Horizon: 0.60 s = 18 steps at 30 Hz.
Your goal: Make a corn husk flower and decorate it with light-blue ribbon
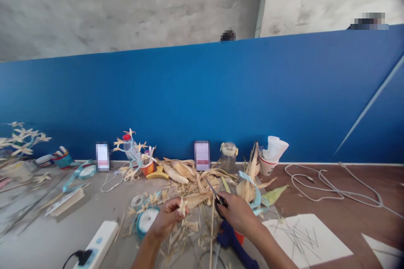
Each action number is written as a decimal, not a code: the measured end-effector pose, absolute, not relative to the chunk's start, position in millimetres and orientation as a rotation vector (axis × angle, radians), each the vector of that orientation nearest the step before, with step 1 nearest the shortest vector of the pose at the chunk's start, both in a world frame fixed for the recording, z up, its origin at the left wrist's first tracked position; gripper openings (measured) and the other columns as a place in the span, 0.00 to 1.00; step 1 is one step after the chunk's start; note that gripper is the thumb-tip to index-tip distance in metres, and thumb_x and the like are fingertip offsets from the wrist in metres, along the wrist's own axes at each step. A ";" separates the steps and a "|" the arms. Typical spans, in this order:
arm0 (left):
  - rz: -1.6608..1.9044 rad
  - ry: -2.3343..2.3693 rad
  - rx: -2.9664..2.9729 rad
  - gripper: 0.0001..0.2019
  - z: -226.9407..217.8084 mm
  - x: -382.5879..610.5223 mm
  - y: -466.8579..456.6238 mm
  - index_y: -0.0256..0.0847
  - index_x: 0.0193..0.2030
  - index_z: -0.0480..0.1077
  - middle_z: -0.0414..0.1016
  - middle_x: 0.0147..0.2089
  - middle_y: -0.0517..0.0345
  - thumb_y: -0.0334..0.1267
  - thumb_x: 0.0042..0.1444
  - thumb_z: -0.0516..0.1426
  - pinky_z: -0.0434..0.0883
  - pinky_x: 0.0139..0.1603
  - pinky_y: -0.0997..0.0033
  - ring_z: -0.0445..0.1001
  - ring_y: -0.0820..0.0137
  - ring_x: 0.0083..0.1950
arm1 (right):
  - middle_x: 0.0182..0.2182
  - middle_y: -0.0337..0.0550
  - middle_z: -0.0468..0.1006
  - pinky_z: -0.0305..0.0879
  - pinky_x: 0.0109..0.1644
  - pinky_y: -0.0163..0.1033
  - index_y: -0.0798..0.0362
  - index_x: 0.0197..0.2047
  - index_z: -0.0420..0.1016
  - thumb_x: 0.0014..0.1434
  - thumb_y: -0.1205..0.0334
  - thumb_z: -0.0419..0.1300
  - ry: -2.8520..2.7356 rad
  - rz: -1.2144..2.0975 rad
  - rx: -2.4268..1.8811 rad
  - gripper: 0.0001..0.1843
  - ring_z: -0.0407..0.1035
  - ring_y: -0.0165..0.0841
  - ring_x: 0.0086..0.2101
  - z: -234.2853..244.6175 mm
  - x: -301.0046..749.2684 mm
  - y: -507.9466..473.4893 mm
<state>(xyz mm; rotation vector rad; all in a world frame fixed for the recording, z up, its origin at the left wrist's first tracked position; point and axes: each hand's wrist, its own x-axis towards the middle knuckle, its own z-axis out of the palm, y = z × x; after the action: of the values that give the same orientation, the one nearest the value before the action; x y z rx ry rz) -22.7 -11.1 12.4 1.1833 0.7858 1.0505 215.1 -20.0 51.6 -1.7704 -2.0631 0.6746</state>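
My left hand (169,217) is closed, pinching a small pale flower-shaped piece of corn husk (182,207) between thumb and fingers. My right hand (236,211) grips black-handled scissors (217,197), their blades pointing up and to the left. A larger strip of dried husk (197,199) lies between the two hands. Beneath and around them are scattered husk scraps (178,239). A blue-rimmed ribbon roll (147,220) sits by my left wrist. Below my right hand lies a dark blue tool (235,246), perhaps a glue gun, partly covered by my forearm.
Whole husks (178,171) lie at the back, near a phone (202,155) and a clear jar (228,157). A paper cup (267,163) stands right of them. Thin wires rest on white paper (307,239). A power strip (99,243) is at front left. A blue partition (202,101) closes off the back.
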 end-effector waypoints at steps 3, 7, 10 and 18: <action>1.058 0.766 1.200 0.21 14.6 -21.1 -11.6 0.37 0.19 0.63 0.61 0.21 0.64 0.53 0.35 0.65 0.51 0.22 0.76 0.53 0.79 0.22 | 0.37 0.50 0.79 0.60 0.40 0.37 0.51 0.43 0.73 0.53 0.64 0.52 -2.076 0.561 -1.875 0.15 0.72 0.39 0.40 50.4 207.3 -15.4; 1.066 0.781 1.243 0.21 18.4 -18.3 -12.3 0.37 0.18 0.61 0.60 0.21 0.64 0.51 0.36 0.65 0.52 0.22 0.77 0.53 0.79 0.22 | 0.37 0.55 0.79 0.62 0.39 0.40 0.54 0.44 0.73 0.54 0.63 0.51 -2.088 0.443 -1.994 0.16 0.73 0.43 0.39 40.3 200.3 -8.8; 1.066 0.827 1.281 0.21 17.2 -18.2 -11.7 0.38 0.21 0.63 0.60 0.22 0.64 0.54 0.36 0.64 0.53 0.23 0.77 0.54 0.78 0.23 | 0.36 0.53 0.79 0.62 0.37 0.39 0.53 0.45 0.72 0.54 0.63 0.51 -2.042 0.469 -1.974 0.16 0.73 0.42 0.37 35.1 199.7 -6.6; 1.134 1.106 1.630 0.15 8.3 -11.8 -5.7 0.39 0.21 0.61 0.58 0.23 0.64 0.47 0.46 0.59 0.57 0.28 0.75 0.57 0.74 0.26 | 0.28 0.41 0.76 0.61 0.33 0.33 0.56 0.47 0.71 0.50 0.65 0.52 -1.678 1.033 -1.314 0.20 0.69 0.33 0.30 34.3 202.6 -13.2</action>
<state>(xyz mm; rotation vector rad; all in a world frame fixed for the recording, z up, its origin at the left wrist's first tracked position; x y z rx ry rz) -11.8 -5.7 8.3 1.6304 1.1061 1.1342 202.6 -13.2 34.3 -1.3136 -1.6780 1.0329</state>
